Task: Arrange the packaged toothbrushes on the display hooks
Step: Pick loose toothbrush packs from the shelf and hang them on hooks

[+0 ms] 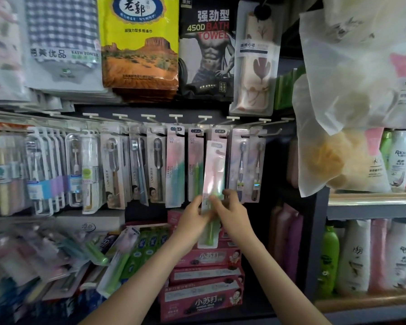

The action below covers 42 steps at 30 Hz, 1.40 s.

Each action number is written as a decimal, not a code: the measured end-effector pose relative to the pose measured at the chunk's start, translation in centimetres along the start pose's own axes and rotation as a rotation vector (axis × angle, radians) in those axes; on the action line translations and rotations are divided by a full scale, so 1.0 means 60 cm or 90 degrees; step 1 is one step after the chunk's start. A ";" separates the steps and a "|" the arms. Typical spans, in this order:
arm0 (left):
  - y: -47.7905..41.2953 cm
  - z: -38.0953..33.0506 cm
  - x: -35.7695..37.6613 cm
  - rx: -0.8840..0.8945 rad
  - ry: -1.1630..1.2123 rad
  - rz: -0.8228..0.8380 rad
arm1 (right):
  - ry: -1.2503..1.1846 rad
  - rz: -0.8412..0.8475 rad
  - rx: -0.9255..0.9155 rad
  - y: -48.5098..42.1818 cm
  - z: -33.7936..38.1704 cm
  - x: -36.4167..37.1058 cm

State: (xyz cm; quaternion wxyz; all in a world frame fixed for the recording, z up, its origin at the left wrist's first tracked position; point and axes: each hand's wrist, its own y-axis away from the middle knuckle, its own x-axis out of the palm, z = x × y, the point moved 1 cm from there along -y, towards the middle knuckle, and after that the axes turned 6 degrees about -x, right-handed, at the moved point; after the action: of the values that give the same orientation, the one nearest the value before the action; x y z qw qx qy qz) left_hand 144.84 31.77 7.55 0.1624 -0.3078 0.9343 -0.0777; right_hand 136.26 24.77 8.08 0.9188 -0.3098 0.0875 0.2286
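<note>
Two hands held one packaged toothbrush upright before the display hooks, its hang hole raised close under the hook row, in front of the hanging packs, apparently to line it up for threading. The left hand and right hand pinched its lower half from either side, fingers curled on the card, forearms reaching upward. Loose packs lay heaped below left.

Towel packs hang above stacked toothpaste boxes.
</note>
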 end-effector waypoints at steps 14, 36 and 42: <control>0.006 -0.008 -0.059 0.069 -0.010 0.169 | 0.155 0.105 -0.006 -0.014 0.051 -0.010; -0.029 0.073 -0.227 0.137 -0.423 -0.164 | 0.405 0.018 -0.001 -0.157 0.053 0.107; 0.025 0.136 -0.301 0.104 -0.545 -0.232 | 0.362 -0.073 -0.120 -0.077 0.049 0.181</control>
State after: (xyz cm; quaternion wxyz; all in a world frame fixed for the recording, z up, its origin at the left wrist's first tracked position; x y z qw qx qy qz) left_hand 160.58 43.46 4.15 0.5405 -0.4576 0.7046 -0.0443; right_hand 148.07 27.29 9.59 0.8362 -0.4495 0.3018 0.0874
